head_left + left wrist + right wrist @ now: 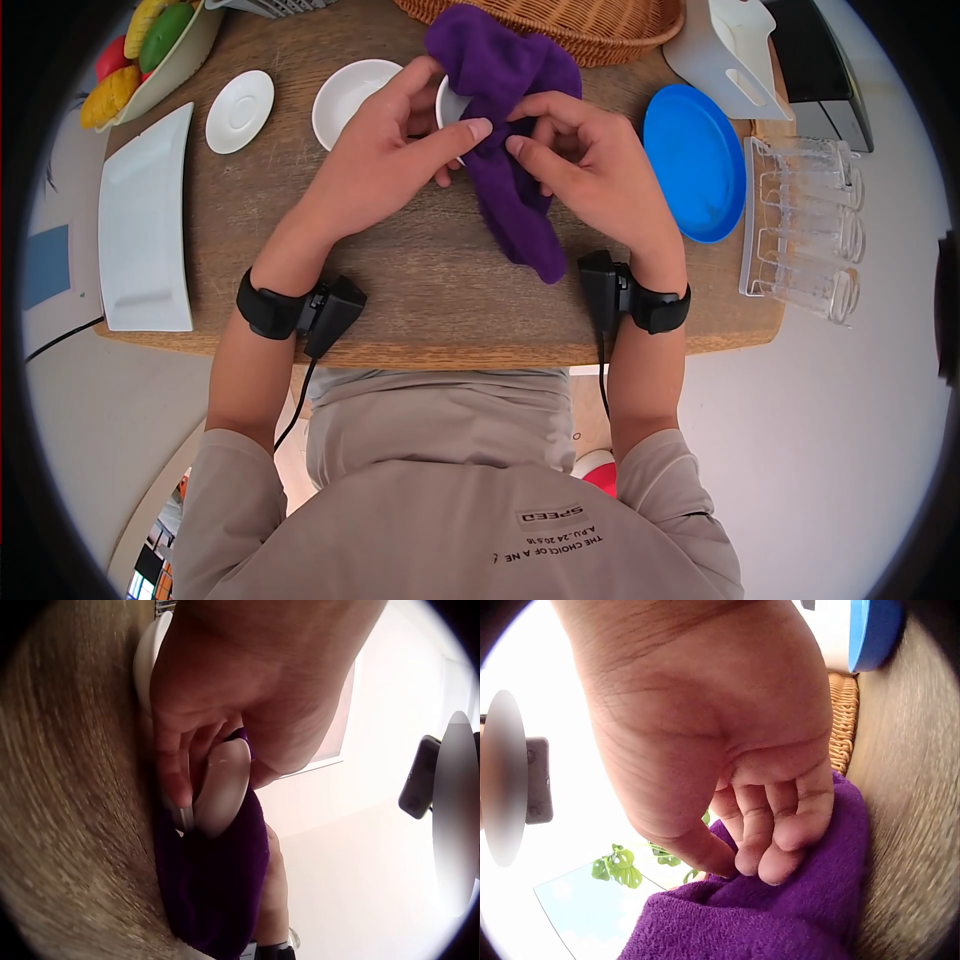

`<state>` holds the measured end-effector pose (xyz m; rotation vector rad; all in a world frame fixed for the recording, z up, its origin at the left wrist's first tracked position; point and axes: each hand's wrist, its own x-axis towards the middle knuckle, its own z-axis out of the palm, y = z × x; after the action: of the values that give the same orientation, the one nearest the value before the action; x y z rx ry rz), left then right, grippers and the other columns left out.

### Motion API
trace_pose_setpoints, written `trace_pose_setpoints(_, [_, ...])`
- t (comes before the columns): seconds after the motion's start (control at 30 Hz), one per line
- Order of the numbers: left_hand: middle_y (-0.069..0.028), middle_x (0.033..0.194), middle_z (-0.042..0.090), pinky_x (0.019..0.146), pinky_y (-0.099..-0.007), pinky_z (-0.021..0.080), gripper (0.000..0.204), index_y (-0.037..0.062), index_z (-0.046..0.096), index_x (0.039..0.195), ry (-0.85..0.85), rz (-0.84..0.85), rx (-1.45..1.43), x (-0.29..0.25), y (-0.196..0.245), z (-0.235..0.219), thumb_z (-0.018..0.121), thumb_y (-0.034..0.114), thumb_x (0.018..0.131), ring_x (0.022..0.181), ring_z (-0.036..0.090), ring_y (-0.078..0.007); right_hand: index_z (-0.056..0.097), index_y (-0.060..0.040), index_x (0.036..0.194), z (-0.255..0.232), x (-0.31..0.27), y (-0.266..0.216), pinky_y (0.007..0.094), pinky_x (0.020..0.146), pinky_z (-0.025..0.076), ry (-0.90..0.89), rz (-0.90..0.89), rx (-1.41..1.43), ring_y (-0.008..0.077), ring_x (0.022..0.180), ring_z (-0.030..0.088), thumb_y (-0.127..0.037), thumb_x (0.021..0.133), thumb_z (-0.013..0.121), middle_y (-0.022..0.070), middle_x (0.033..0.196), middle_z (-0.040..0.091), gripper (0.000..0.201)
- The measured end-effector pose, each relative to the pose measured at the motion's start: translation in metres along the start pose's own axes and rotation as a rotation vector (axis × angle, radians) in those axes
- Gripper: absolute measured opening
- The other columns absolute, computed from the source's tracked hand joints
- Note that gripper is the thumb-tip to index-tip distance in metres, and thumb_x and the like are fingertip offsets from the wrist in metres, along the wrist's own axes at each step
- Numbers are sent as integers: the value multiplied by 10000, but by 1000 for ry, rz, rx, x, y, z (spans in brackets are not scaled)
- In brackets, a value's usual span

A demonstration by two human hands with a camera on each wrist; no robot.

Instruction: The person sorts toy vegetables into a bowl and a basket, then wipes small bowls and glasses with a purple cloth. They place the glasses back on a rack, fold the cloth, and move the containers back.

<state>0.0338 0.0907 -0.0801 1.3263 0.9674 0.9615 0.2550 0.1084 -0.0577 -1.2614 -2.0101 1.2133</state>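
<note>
My left hand (383, 160) grips a small white bowl (451, 104), thumb toward me and fingers at its far side. A purple cloth (530, 215) drapes over the bowl's right part and hides much of it; one end hangs toward the table's front edge. From the right, my right hand (603, 165) pinches the cloth between thumb and fingertips. In the left wrist view the bowl's white side (225, 780) shows between fingers and thumb, tilted above the cloth. The right wrist view has the curled fingers (780, 862) pressed into the cloth's folds.
Another white bowl (350, 92) and a saucer (240, 112) lie to the left, past them a rectangular white plate (145, 225) and a bowl of fruit (185, 70). A wicker basket (600, 35) stands behind. On the right are a blue plate (695, 165) and glasses on a rack (750, 215).
</note>
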Motion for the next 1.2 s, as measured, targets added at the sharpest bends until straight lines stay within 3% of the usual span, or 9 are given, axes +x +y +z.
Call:
trace_pose_setpoints(0.07, [-11, 1022, 670, 642, -232, 523, 330, 46, 513, 1217, -3, -12, 4, 0, 0, 0, 684, 174, 965, 815, 613, -70, 693, -8, 1120, 0, 0, 0, 205, 550, 439, 11, -2, -27, 33, 608, 546, -84, 937, 685, -47, 666, 533, 198])
trace_pose_setpoints(0.17, [-36, 1062, 665, 651, -255, 532, 533, 6, 444, 1439, -20, -21, 39, 0, -1, -2, 665, 151, 977, 844, 631, -89, 693, -8, 1115, 0, 0, 1, 207, 542, 431, 12, -4, -33, 31, 602, 542, -85, 935, 687, -48, 658, 523, 196])
trace_pose_setpoints(0.47, [-32, 1056, 661, 655, -252, 529, 556, 9, 436, 1450, -3, -19, 58, 0, 0, 0, 674, 166, 973, 827, 622, -91, 687, -1, 1109, 0, -1, 1, 211, 532, 414, 14, -16, -52, 30, 591, 530, -78, 927, 690, -42, 651, 520, 197])
trace_pose_setpoints(0.57, [-9, 1035, 672, 651, -227, 521, 351, 51, 507, 1246, -6, -7, 54, -1, 2, 1, 676, 188, 971, 860, 615, -64, 688, -1, 1107, 0, -1, -1, 211, 532, 412, 17, -13, -57, 29, 593, 529, -80, 923, 692, -42, 651, 518, 199])
trace_pose_setpoints(0.67, [-5, 1033, 671, 647, -224, 518, 342, 54, 510, 1244, 3, -8, 56, -1, 2, 1, 671, 186, 973, 864, 615, -61, 690, 0, 1103, 0, -1, -1, 214, 528, 401, 19, -14, -62, 27, 590, 518, -80, 921, 692, -41, 649, 516, 198])
trace_pose_setpoints(0.77, [-35, 1067, 656, 655, -254, 530, 592, 19, 413, 1484, -9, -16, 59, -1, 3, 1, 675, 162, 973, 835, 619, -92, 693, -1, 1100, 0, -1, -1, 217, 522, 387, 27, -35, -86, 26, 587, 508, -76, 920, 690, -41, 644, 514, 194])
trace_pose_setpoints(0.87, [-1, 1028, 667, 640, -221, 512, 322, 55, 517, 1224, -3, -7, 56, -1, 4, 1, 670, 190, 974, 864, 615, -63, 712, -36, 1031, 3, 0, 1, 295, 489, 401, 81, -53, -53, 127, 503, 512, -137, 864, 723, 36, 575, 557, 195])
trace_pose_setpoints(1.2, [-2, 1008, 661, 640, -222, 514, 302, 48, 518, 1191, 5, -12, 52, -1, 2, 1, 671, 189, 973, 849, 607, -57, 711, -35, 1027, 2, 0, 0, 296, 492, 413, 75, -44, -47, 128, 507, 525, -129, 859, 727, 42, 581, 568, 193])
